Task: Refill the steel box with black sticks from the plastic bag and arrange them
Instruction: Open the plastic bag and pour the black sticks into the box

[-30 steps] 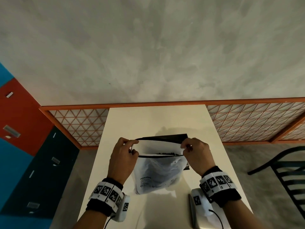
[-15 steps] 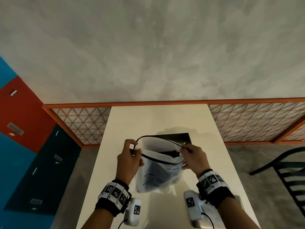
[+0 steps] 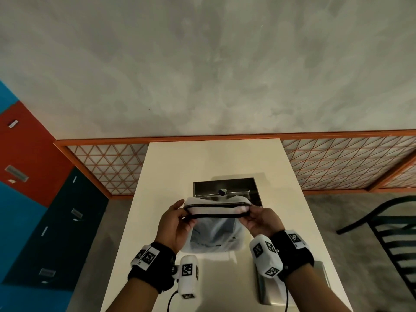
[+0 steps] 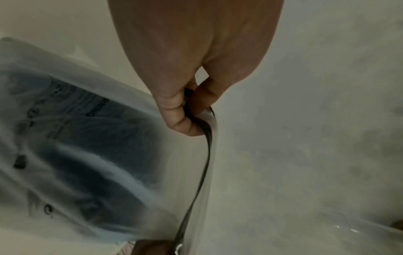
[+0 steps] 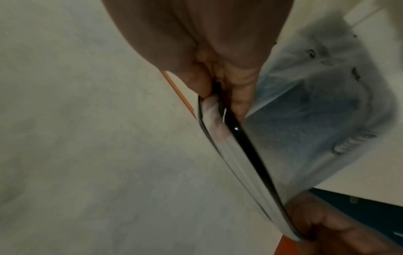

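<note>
Head view: the left hand and the right hand hold the bag up between them over the table, each pinching one end of its black-edged mouth. The two black edges run close together and nearly parallel from hand to hand, so the mouth is drawn into a narrow slit. The bag's body hangs below the hands, frosted and pale, with a dark mass showing through it; the sticks cannot be told apart one from another. Just beyond the bag's top, farther along the table, lies the steel box, partly hidden by the bag. Near the right forearm a flat steel piece lies at the table's near right edge. Left wrist view: thumb and curled fingers grip the black strip at the bag's corner, and dark print shows on the plastic. Right wrist view: the fingers pinch the other end, with both strips running away toward the left hand. A chair stands to the right of the table.
</note>
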`<state>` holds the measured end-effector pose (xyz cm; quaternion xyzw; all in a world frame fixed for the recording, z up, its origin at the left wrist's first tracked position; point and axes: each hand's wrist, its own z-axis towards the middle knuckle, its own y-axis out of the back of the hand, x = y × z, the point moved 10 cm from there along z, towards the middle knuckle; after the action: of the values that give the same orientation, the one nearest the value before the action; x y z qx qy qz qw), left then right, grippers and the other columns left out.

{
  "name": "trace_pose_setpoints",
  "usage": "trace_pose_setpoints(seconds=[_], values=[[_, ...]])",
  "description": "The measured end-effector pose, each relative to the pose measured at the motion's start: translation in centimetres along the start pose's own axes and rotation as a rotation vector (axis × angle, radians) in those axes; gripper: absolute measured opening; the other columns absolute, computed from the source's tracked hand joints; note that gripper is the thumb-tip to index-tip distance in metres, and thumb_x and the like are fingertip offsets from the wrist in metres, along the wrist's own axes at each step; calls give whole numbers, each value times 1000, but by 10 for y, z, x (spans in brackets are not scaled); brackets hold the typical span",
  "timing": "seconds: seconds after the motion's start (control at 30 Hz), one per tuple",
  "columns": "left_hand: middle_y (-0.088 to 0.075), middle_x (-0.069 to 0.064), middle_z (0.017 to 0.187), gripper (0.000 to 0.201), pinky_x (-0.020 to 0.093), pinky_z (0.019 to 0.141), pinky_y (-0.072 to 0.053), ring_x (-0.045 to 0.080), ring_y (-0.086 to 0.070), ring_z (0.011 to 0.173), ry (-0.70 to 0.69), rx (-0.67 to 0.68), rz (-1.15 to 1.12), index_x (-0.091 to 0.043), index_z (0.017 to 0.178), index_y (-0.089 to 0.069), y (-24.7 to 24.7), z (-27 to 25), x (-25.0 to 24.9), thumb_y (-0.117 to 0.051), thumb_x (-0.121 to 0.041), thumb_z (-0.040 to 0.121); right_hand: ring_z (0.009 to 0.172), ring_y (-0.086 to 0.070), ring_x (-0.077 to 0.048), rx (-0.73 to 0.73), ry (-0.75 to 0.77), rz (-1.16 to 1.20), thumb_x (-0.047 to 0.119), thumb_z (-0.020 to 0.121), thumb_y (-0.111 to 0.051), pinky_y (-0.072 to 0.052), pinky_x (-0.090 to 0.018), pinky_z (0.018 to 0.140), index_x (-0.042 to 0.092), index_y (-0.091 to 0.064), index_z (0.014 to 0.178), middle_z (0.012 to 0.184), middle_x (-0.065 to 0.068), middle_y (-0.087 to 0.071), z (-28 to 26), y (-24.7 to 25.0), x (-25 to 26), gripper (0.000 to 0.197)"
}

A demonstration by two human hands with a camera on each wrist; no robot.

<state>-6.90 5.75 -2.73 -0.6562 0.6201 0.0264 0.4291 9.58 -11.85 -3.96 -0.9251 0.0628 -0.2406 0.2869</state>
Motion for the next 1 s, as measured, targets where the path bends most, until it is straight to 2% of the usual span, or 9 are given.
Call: trace_pose_setpoints(seconds=[0.1,0.2,0.37,0.43,0.57,0.7,0.83,0.9,1.0], values=[[-69,18,97,33,31,69,-61,28,-71,83,33,117,-94,-1,101,-67,-12,-1,4,-39,9,85,55,-42,-16,121,-29,14,-1,89,-38,-41,-22,58,-6,-67,72,60,-6,-47,-4,-20,-6,35],[-70,17,99,29,33,81,-60,29,-69,92,46,165,-159,-1,99,-67,-16,3,6,-50,0,76,82,-57,-26,195,-69,-91,15,82,-54,-45,-29,83,-1,-73,102,92,-15,-65,3,-28,-12,32],[-58,18,109,34,36,79,-60,30,-63,97,114,93,-133,-5,109,-59,4,18,31,-64,-5,75,65,-58,-30,-36,30,-324,13,66,-69,-45,-31,58,6,-69,86,86,-19,-61,25,8,-8,21],[-55,18,110,40,36,77,-57,32,-59,99,117,91,-99,-6,109,-59,4,14,32,-71,-7,71,73,-61,-30,-32,149,-440,10,73,-66,-45,-35,64,5,-70,91,91,-19,-65,14,1,4,19],[-52,7,76,6,26,52,-48,19,-51,68,12,80,88,-7,82,-60,-3,13,20,-61,-4,87,78,-66,-25,3,499,-740,9,88,-64,-51,-34,69,14,-70,89,85,-8,-72,1,-18,37,8],[-58,7,82,12,27,56,-49,17,-55,69,10,89,126,-5,100,-68,-6,16,17,-65,-15,93,82,-66,-34,45,590,-1148,25,91,-63,-53,-43,78,16,-74,84,82,-9,-73,-2,-33,38,16],[-59,2,78,16,25,62,-51,15,-60,67,118,192,97,-11,95,-68,-11,5,24,-67,-22,84,74,-67,-31,193,356,-623,19,97,-59,-55,-37,71,-2,-70,87,83,-18,-71,-6,-34,32,25],[-66,5,82,17,29,73,-52,20,-64,74,171,233,113,-9,91,-73,-12,0,24,-64,-23,85,47,-54,-19,179,135,-353,19,96,-59,-44,-25,46,7,-61,63,57,-7,-56,1,-23,22,35],[-72,10,95,23,34,90,-49,25,-66,88,217,221,148,-8,97,-74,-4,4,26,-61,-25,88,36,-25,-11,116,-33,-251,28,86,-65,-23,-24,34,20,-32,55,49,3,-26,15,-10,9,46]])
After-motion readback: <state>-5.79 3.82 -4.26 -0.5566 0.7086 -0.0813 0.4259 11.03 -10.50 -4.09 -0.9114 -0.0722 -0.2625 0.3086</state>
